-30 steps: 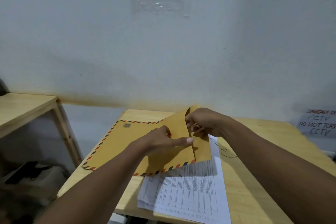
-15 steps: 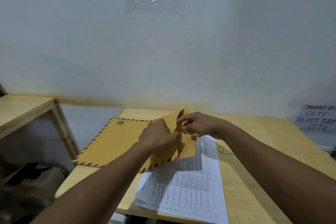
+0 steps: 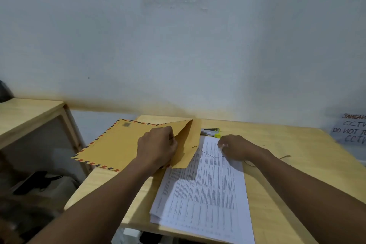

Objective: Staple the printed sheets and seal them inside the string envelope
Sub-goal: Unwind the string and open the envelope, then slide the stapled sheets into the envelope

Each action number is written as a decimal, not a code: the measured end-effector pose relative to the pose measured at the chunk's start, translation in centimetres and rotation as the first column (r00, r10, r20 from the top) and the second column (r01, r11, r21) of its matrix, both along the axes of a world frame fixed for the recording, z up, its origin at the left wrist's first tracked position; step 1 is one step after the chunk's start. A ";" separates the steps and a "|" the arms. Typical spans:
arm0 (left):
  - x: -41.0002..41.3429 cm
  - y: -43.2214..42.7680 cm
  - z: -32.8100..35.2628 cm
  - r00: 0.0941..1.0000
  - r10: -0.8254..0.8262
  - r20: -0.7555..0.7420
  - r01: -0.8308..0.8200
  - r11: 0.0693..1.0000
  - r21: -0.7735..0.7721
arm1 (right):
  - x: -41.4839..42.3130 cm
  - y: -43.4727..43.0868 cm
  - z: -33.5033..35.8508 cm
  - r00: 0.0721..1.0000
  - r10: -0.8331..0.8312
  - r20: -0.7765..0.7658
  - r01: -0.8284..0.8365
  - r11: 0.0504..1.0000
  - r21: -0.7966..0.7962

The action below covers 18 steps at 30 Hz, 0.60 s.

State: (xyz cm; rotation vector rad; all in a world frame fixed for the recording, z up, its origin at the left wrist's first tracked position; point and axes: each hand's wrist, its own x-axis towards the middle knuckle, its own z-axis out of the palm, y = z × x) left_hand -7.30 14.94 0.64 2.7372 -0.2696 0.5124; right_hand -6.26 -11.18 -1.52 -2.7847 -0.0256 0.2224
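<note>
On the worktop, the string envelope now lies unfastened, flap dropped open across the printed sheets. The left hand grips its mouth; the right hand, swung aside, uncovers the stapler and pinches the freed string. Stapling looks next.

1 string envelope, 1 black string, 1 stack of printed sheets, 1 stapler, 1 worktop, 2 hands: left hand, right hand.
</note>
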 end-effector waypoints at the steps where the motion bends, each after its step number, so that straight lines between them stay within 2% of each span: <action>1: 0.1 0.2 0.0 1.000 -0.001 0.011 0.001 1.000 0.000 | -0.1 -0.3 -0.3 1.000 0.015 -0.006 -0.015 0.999 -0.030; 8: 1.0 0.8 -0.2 1.000 0.004 0.013 -0.004 1.000 0.027 | -0.4 -1.1 0.2 0.999 -0.038 -0.032 0.032 0.984 -0.174; 10: 1.0 0.9 -0.4 1.000 -0.006 -0.008 0.006 1.000 0.026 | -0.3 -1.1 -0.1 0.998 -0.058 0.005 0.057 0.970 -0.238; 14: 1.0 0.9 -0.6 0.999 -0.031 -0.017 0.032 0.999 0.034 | -0.1 -0.9 -1.2 0.996 -0.082 0.037 0.088 0.981 -0.172; 18: 1.1 0.9 -0.8 0.999 -0.031 -0.024 0.032 0.999 0.034 | 0.1 -1.1 -0.9 0.989 -0.138 -0.061 0.132 0.988 -0.084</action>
